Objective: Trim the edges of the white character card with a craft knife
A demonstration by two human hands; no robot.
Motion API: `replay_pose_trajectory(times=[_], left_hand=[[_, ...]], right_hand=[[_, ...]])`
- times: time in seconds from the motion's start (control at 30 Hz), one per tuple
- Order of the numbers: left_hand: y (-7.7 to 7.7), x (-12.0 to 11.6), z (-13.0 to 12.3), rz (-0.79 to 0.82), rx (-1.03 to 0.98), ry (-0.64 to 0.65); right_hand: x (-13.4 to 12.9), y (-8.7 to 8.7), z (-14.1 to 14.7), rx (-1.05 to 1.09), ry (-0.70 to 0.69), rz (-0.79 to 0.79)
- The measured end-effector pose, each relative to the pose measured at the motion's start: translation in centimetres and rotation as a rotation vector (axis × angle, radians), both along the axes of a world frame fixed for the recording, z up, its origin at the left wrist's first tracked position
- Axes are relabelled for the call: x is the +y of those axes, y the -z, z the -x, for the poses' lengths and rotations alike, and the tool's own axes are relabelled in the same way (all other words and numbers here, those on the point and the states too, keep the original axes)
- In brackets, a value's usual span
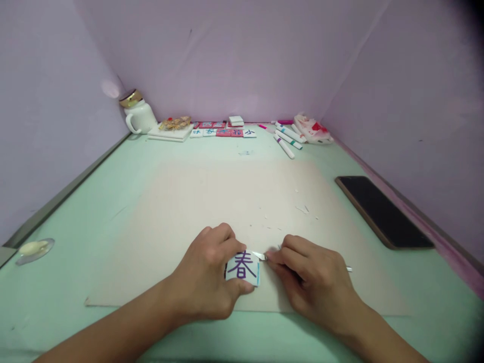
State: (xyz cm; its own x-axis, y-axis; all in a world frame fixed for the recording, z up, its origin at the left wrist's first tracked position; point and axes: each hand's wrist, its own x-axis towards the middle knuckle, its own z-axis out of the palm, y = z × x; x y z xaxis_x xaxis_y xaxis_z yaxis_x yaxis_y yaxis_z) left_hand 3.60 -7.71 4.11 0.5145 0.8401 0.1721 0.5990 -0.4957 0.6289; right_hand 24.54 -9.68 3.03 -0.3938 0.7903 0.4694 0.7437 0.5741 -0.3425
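Observation:
A small white square tile (pixel 242 266) bears a purple Chinese character and a blue stripe along its right edge. My left hand (pixel 214 272) grips it between fingers at the top edge and thumb at the bottom. In my right hand (pixel 312 282) is a thin craft knife (pixel 259 255), its pointed metal blade touching or just over the tile's upper right corner. Most of the knife's handle is hidden by my fingers, with its end showing past the hand. Both hands work over a beige board (pixel 181 217).
Small white shavings (pixel 302 209) lie on the board. A phone (pixel 381 209) rests at right. At the back are markers (pixel 284 146), a plastic bag (pixel 312 128), lettered tiles (pixel 223 132) and a white mug (pixel 140 118). A clear piece with something pale (pixel 34 249) lies left.

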Motion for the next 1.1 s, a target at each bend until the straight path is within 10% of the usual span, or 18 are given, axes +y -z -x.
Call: replay_pose_trajectory(times=[1.1], left_hand=[[-0.02,-0.03,-0.02,0.029,-0.062,0.043]], right_hand=[[0.34,0.21,0.15,-0.014,-0.026,0.019]])
